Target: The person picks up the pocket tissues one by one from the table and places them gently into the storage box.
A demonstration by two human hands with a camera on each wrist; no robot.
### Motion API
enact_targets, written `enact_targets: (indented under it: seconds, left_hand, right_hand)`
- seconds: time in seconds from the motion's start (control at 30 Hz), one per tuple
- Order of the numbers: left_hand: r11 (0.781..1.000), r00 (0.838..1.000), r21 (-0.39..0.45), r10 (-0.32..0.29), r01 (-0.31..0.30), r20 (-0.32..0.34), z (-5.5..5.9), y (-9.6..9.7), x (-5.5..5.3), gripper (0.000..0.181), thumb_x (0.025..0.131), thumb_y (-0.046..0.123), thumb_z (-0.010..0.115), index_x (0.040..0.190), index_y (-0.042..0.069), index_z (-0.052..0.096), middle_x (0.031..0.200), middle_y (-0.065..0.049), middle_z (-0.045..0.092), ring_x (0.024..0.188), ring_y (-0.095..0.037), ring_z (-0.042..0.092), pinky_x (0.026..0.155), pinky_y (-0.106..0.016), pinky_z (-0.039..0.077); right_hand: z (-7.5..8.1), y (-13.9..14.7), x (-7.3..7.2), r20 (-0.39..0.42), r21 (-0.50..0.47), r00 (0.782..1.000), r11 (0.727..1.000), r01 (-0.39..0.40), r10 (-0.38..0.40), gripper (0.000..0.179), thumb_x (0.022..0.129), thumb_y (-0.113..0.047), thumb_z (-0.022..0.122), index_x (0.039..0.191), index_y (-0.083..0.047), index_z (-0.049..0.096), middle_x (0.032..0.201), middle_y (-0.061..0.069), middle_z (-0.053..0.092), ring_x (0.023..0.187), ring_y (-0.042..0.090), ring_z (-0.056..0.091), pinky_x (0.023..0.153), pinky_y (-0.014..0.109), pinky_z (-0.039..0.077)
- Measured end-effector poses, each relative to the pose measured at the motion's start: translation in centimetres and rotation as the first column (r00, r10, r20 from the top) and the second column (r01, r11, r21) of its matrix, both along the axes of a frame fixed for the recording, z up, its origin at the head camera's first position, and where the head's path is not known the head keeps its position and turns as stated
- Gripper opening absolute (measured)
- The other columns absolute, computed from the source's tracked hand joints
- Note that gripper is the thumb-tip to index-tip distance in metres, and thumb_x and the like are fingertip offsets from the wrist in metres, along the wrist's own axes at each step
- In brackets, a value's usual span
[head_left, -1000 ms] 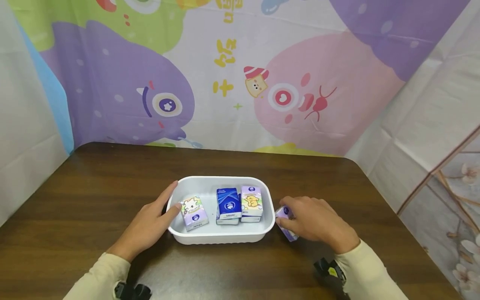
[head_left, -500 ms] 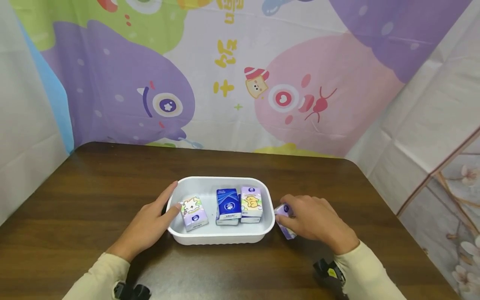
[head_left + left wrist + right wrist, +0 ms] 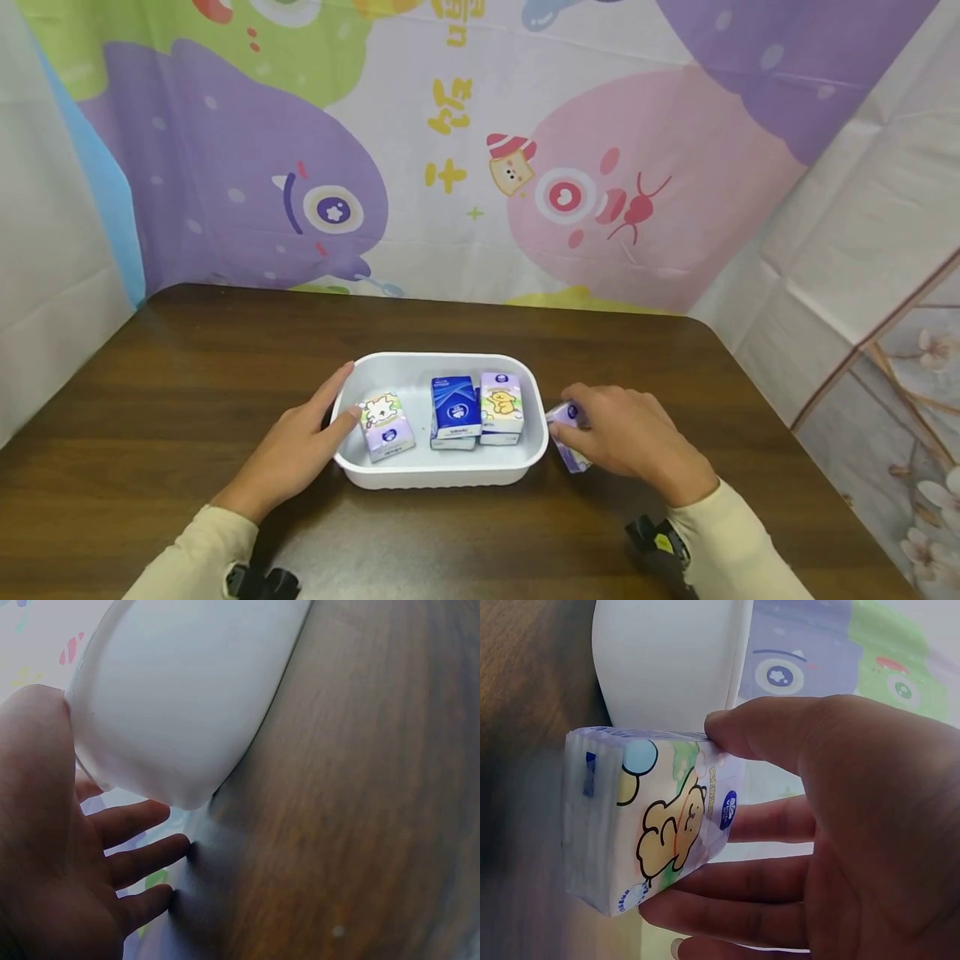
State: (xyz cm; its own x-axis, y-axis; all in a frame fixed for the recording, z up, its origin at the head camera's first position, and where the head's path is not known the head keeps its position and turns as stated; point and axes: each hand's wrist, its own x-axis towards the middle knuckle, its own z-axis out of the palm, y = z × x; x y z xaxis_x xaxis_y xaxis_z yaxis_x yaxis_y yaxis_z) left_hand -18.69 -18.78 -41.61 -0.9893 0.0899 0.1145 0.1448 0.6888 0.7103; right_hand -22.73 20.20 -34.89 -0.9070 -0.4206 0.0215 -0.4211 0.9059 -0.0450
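Observation:
A white plastic tray (image 3: 442,477) stands on the table. My left hand (image 3: 288,458) holds its left end, the thumb over the rim and the other fingers spread outside the wall. Just off the tray's right end, my right hand (image 3: 630,433) pinches a purple-and-white tissue pack (image 3: 667,817) with a yellow cartoon dog on it. The pack is tilted, one end by the tray wall. Inside the tray, a purple tissue pack (image 3: 387,427) lies at the left. A dark blue tissue pack (image 3: 455,407) and another purple one (image 3: 501,406) lie on further packs at the right.
The brown wooden table (image 3: 450,550) extends on all sides of the tray. A cartoon-printed curtain (image 3: 442,242) hangs along its back edge, with pale cloth at both sides. A small black camera (image 3: 262,582) sits at the left wrist.
My right hand has brought the tissue pack slightly to the left and farther back, closer against the tray's right end. My left hand and the tray keep their places.

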Motion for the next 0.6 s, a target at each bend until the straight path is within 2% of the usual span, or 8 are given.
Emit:
enact_targets:
  seconds: [0.6]
  left_hand:
    - [1.000,1.000,-0.006,0.004,-0.004,0.013,0.06,-0.01,0.01,0.065,0.104,0.051,0.044,0.162,0.032,0.020,0.147,-0.022,0.048,0.129,-0.044,0.050,0.097,-0.066,0.040]
  right_hand:
    - [0.25,0.10,0.04,-0.027,-0.008,0.999,1.000,0.026,-0.026,0.053,0.090,-0.056,0.067,0.122,-0.014,0.069,0.098,-0.003,0.071,0.078,0.015,0.061,0.069,0.043,0.053]
